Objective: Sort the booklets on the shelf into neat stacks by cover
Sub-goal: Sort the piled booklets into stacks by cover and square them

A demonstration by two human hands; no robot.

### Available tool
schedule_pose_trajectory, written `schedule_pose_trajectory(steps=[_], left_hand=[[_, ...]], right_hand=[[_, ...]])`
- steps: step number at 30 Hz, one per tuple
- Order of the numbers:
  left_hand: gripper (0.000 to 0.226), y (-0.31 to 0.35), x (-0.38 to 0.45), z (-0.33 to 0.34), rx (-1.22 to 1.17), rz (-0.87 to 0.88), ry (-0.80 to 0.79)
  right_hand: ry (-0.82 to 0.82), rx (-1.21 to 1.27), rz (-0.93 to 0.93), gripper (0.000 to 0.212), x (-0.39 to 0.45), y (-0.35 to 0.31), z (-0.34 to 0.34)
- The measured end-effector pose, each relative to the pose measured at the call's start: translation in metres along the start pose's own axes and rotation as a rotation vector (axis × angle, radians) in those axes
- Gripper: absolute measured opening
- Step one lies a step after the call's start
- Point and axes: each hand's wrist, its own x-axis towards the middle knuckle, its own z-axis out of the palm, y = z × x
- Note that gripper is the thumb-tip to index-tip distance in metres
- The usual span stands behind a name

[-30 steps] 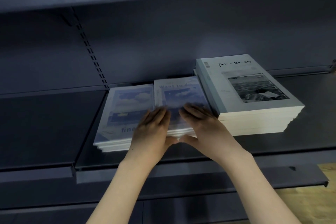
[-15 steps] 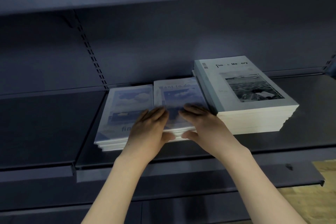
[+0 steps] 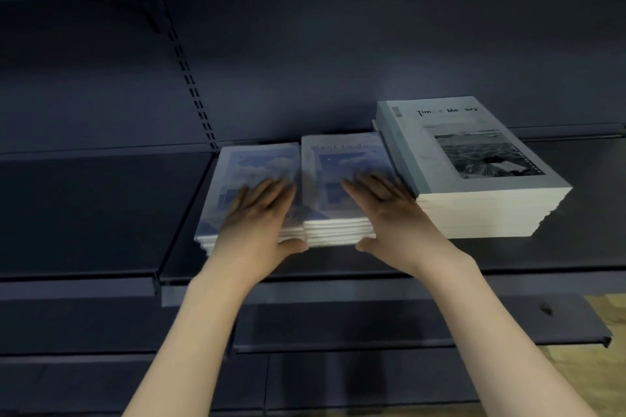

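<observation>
Three stacks of booklets lie side by side on the dark shelf. The left stack has a pale blue sky cover. A middle stack shows a blue cover reading "Want to do". On the right stands a taller stack with a grey cover and a black-and-white photo. My left hand lies flat on the left stack, fingers straight, thumb at the stacks' front edge. My right hand rests flat on the middle stack's right side, thumb below its front edge.
The shelf board to the left is a separate dark panel. A slotted upright runs up the back wall. Another shelf overhangs above. A lower shelf edge juts out beneath, with wooden floor at the lower right.
My hands have spread apart: the left slid left onto the sky-cover stack, the right shifted right on the middle stack, uncovering that stack's white front edge.
</observation>
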Motion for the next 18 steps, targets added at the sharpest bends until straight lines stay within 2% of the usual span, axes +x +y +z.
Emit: schedule_pose_trajectory(steps=[6, 9, 13, 18], left_hand=[[0.088, -0.044, -0.031, -0.007, -0.031, -0.199, -0.009], [0.083, -0.058, -0.039, -0.009, -0.069, -0.283, -0.082], [0.061, -0.075, -0.046, -0.019, -0.224, -0.351, -0.144], [0.045, -0.091, -0.047, -0.02, -0.229, -0.375, -0.131]], right_hand=[[-0.031, -0.02, -0.039, 0.095, 0.008, -0.03, 0.001], [-0.032, -0.014, -0.112, 0.089, 0.016, -0.05, 0.002], [-0.043, -0.031, -0.184, 0.078, 0.028, -0.076, 0.005], [-0.065, -0.061, -0.179, 0.075, 0.041, -0.094, 0.011]])
